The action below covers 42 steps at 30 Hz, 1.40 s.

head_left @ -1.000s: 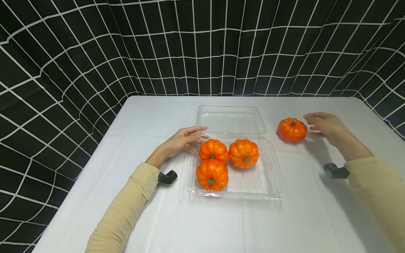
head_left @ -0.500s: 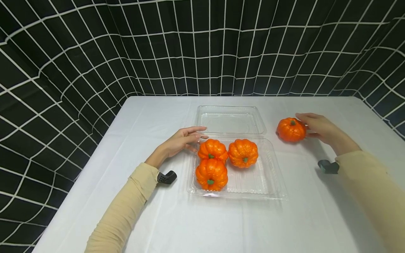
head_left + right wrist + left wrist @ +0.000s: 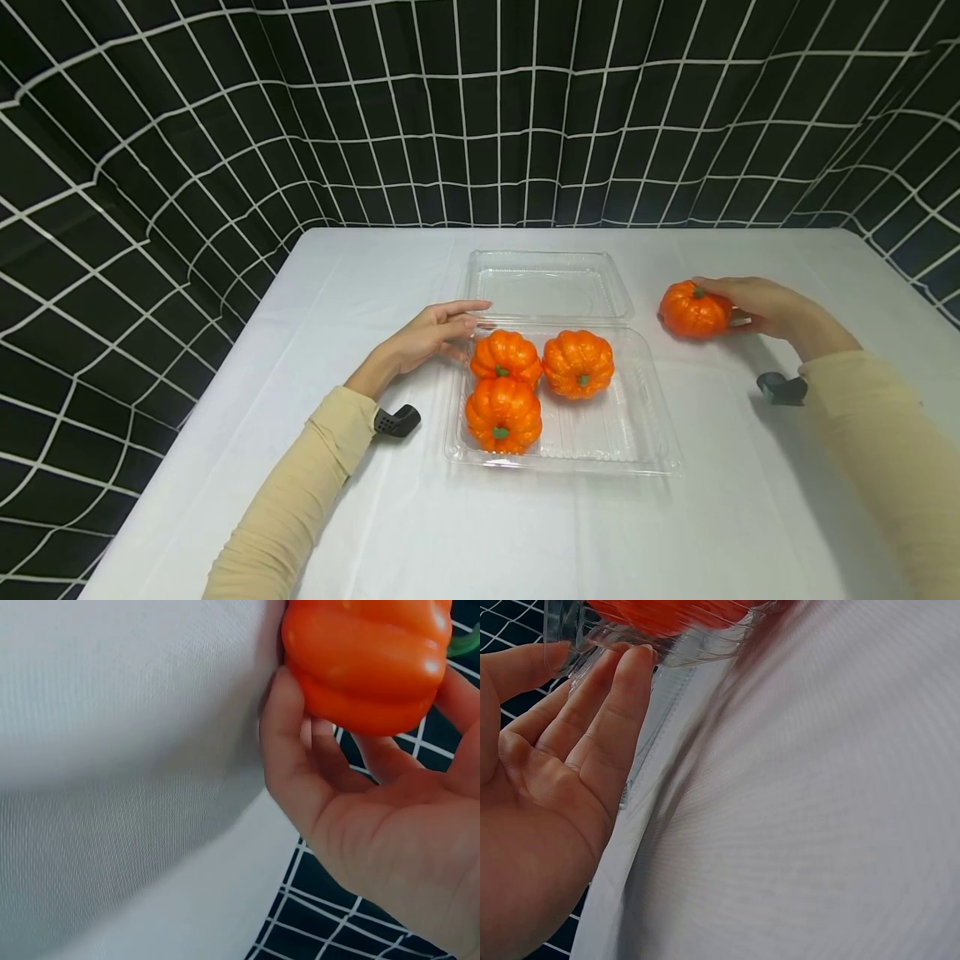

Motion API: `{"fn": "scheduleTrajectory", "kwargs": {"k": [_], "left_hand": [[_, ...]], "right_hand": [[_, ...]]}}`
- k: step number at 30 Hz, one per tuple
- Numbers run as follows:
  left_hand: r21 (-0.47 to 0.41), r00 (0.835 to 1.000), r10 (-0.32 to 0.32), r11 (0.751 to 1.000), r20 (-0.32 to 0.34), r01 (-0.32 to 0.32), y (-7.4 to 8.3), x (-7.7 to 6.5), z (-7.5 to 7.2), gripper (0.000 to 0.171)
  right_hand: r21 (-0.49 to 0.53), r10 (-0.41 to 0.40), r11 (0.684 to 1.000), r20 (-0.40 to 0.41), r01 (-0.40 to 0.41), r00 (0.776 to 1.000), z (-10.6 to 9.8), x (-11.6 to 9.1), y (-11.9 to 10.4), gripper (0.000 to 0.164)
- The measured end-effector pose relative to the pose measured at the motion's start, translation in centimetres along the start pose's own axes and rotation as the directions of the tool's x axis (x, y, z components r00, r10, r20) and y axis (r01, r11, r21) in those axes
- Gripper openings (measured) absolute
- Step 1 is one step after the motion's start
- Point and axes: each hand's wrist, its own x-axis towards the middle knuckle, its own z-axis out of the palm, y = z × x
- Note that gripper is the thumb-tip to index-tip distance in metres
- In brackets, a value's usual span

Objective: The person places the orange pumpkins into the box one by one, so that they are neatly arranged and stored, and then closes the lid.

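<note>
An orange toy pumpkin [image 3: 686, 312] with a green stem lies on the white table, right of the clear plastic clamshell container [image 3: 637, 417]. From its right side my right hand [image 3: 776, 308] grips it; the right wrist view shows fingers and thumb around the pumpkin [image 3: 367, 664]. At the left end of the container's hinge, my left hand [image 3: 423, 337] pinches the plastic edge between thumb and fingers, as the left wrist view of the hand [image 3: 555, 772] shows. Three more pumpkins sit in the base: back left [image 3: 504, 354], front left [image 3: 502, 417] and back middle [image 3: 577, 364].
The container's lid [image 3: 547, 283] lies folded back flat behind the base. A white cloth covers the table [image 3: 525, 533]. Black curtains [image 3: 517, 108] with a white grid hang behind the table and at both sides.
My right hand has moved left to the lone pumpkin and now has its fingers around it; that pumpkin has tilted slightly. The left hand and the container stay where they were.
</note>
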Motion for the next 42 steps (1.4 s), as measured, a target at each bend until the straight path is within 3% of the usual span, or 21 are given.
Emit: {"fn": "scheduleTrajectory", "kwargs": {"k": [7, 11, 13, 16, 18, 20, 25, 27, 30, 34, 39, 41, 42], "left_hand": [[0.002, 1.0, -0.007, 1.0, -0.011, 0.007, 0.0, 0.0, 0.0, 0.047], [0.01, 1.0, -0.006, 1.0, -0.014, 0.007, 0.1, 0.0, 0.0, 0.046], [0.014, 1.0, -0.006, 1.0, -0.012, 0.006, 0.1, 0.0, 0.1, 0.046], [0.016, 1.0, -0.005, 1.0, -0.011, 0.005, 0.1, 0.0, 0.0, 0.046], [0.013, 1.0, -0.003, 1.0, -0.008, 0.003, 0.2, 0.0, 0.1, 0.046], [0.01, 1.0, -0.001, 1.0, -0.006, 0.001, 0.1, 0.0, 0.1, 0.046], [0.008, 1.0, 0.003, 1.0, -0.009, -0.003, 0.0, 0.1, 0.0, 0.046], [0.009, 1.0, 0.004, 1.0, -0.012, -0.004, 0.0, 0.0, 0.0, 0.046], [0.008, 1.0, 0.005, 1.0, -0.012, -0.004, 0.0, -0.1, 0.0, 0.047], [0.008, 1.0, -0.001, 1.0, -0.009, 0.001, -0.1, -0.1, 0.0, 0.046], [0.01, 1.0, -0.002, 1.0, -0.006, 0.002, -0.2, 0.0, 0.0, 0.045], [0.009, 1.0, 0.0, 1.0, -0.006, 0.0, -0.1, 0.1, 0.1, 0.045], [0.008, 1.0, 0.001, 1.0, -0.006, -0.001, -0.1, 0.1, 0.1, 0.045]], "right_hand": [[0.053, -0.024, 0.998, 0.022, 0.023, 0.999, -0.3, -0.2, 0.5, 0.099], [0.194, -0.046, 0.98, 0.042, 0.038, 0.998, -0.6, -0.1, 0.9, 0.092], [0.327, -0.048, 0.945, 0.063, 0.025, 0.997, -0.9, -0.2, 1.1, 0.072], [0.497, -0.048, 0.868, 0.113, -0.015, 0.992, -1.3, -0.5, 1.2, 0.026], [0.557, -0.043, 0.83, 0.132, -0.038, 0.99, -1.5, -0.7, 1.2, 0.013], [0.544, -0.046, 0.838, 0.134, -0.035, 0.99, -1.5, -0.8, 1.2, 0.017], [0.332, -0.07, 0.943, 0.099, 0.034, 0.993, -1.5, -0.9, 1.4, 0.085], [0.246, -0.084, 0.967, 0.089, 0.06, 0.993, -1.5, -0.9, 1.5, 0.09], [0.21, -0.107, 0.974, 0.093, 0.086, 0.99, -1.4, -1.0, 1.8, 0.088], [0.296, -0.141, 0.949, 0.109, 0.103, 0.984, -1.2, -1.2, 2.2, 0.082], [0.441, -0.138, 0.895, 0.122, 0.071, 0.983, -1.2, -1.7, 2.5, 0.04], [0.464, -0.138, 0.884, 0.128, 0.064, 0.982, -1.2, -1.9, 2.6, 0.019], [0.456, -0.148, 0.887, 0.132, 0.073, 0.98, -1.3, -2.0, 2.7, 0.016]]}}
